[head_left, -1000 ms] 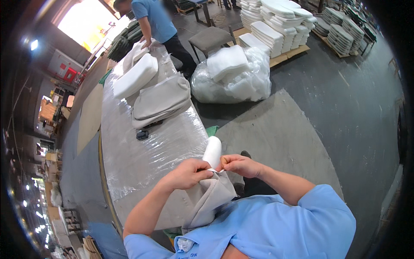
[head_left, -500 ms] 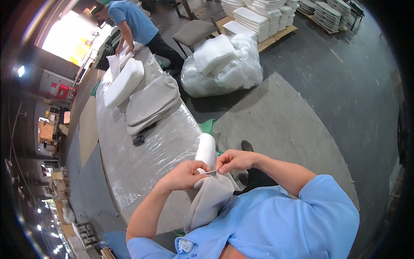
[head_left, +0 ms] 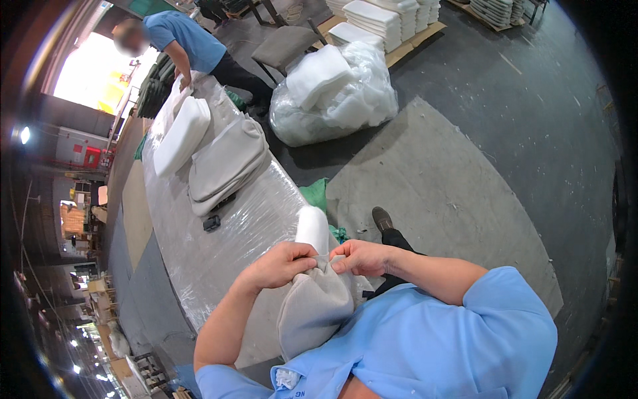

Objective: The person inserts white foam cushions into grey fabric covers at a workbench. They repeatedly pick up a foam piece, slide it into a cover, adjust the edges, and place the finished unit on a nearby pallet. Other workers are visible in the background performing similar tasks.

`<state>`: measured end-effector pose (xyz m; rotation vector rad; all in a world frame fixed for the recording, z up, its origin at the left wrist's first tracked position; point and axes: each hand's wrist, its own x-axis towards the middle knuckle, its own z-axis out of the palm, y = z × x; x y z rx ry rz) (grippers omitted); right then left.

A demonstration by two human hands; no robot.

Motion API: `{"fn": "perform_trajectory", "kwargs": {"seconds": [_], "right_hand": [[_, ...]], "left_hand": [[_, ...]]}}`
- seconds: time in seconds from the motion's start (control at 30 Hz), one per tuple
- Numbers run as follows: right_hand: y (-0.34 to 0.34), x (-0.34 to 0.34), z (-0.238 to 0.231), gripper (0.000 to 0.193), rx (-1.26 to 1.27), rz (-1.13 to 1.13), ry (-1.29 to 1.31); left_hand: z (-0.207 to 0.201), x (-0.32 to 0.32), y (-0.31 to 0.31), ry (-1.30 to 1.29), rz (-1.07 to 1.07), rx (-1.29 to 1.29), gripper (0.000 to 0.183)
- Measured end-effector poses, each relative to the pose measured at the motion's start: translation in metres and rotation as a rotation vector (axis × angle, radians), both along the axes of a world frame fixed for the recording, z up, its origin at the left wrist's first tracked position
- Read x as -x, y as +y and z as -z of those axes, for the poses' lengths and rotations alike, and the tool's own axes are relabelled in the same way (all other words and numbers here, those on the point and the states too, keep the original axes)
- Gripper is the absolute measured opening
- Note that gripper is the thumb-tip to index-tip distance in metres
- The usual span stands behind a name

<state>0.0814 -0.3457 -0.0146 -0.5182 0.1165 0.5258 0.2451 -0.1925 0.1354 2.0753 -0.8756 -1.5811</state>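
Observation:
A light grey fabric cushion cover [head_left: 312,307] is bunched up in front of my body at the near end of the table. My left hand [head_left: 287,263] pinches the upper edge of the cover. Close beside it, my right hand [head_left: 357,258] grips the same edge between thumb and fingers. A white foam pad [head_left: 312,228] sticks up just beyond my hands; whether its lower part lies inside the cover is hidden.
The plastic-wrapped table [head_left: 259,226] bears stacked grey covers [head_left: 227,161], a white pad [head_left: 183,136] and a small black object [head_left: 211,223]. A co-worker [head_left: 189,43] leans over its far end. Bagged white padding [head_left: 335,93], a grey chair [head_left: 284,46] and pad stacks [head_left: 372,23] stand beyond.
My hands have moved slightly apart along the cover's edge, and the fabric is now more gathered. My visible foot has stepped outward. The co-worker has shifted posture at the far end.

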Motion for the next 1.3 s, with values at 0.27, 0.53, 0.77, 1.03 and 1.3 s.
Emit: {"fn": "perform_trajectory", "kwargs": {"seconds": [0.27, 0.53, 0.77, 1.03, 1.3], "right_hand": [[0.012, 0.004, -0.012, 0.017, 0.588, 0.394, -0.205], [0.012, -0.002, -0.013, 0.025, 0.115, 0.144, 0.128], [0.005, -0.009, -0.010, 0.021, 1.009, 0.239, -0.374], [0.001, -0.037, 0.009, 0.025, 1.504, 0.582, -0.717], [-0.025, -0.073, 0.012, 0.029, 1.200, 0.358, -0.777]], "left_hand": [[0.015, -0.009, -0.003, 0.118, -0.014, -0.179, 0.027], [0.003, 0.016, -0.003, -0.522, 0.204, 0.107, 0.018], [0.024, 0.001, 0.013, -0.897, 0.485, 0.286, 0.019], [0.059, -0.032, 0.000, -1.007, 0.451, 0.622, 0.024], [0.080, -0.049, -0.005, -0.588, 0.180, 0.499, 0.015]]}}
